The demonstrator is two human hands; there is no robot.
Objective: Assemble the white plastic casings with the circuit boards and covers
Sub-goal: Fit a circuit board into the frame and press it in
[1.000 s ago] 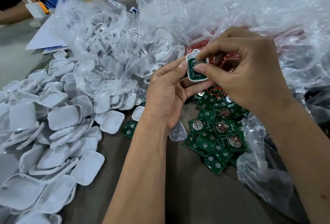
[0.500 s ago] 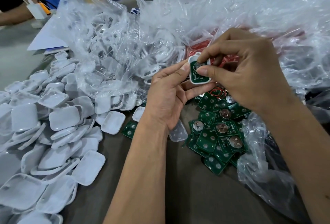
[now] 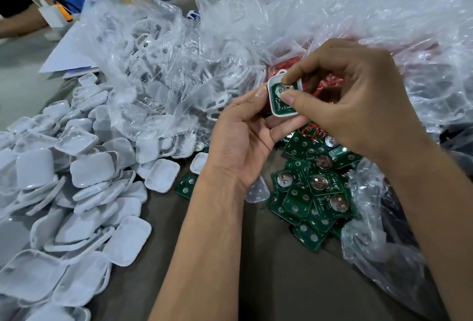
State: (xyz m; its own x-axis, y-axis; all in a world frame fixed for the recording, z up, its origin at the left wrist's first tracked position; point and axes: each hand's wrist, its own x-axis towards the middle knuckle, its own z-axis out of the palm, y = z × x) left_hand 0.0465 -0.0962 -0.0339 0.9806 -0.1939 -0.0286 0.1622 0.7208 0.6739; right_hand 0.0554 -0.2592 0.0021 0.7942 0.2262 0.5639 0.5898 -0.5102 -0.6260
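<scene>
My left hand point(image 3: 245, 139) grips a white plastic casing point(image 3: 275, 111) from below and from the left, thumb on its edge. A green circuit board point(image 3: 279, 102) lies inside the casing. My right hand point(image 3: 358, 105) pinches the board's upper part, where a round metal battery holder shows, between thumb and forefinger. Under my hands a pile of loose green circuit boards point(image 3: 317, 187) lies on the brown table point(image 3: 268, 269). A big heap of white covers point(image 3: 76, 192) fills the left side.
Crumpled clear plastic bags point(image 3: 179, 65) with more white casings lie behind my hands, and another bag point(image 3: 378, 231) spreads at the right. Red parts point(image 3: 330, 82) show through the plastic. A translucent small cover point(image 3: 257, 190) lies by my left wrist. Another person's arm point(image 3: 18, 24) rests far left.
My right thumb and forefinger have shifted up on the board, toward its battery holder. The casing has stayed in my left hand, tilted slightly differently.
</scene>
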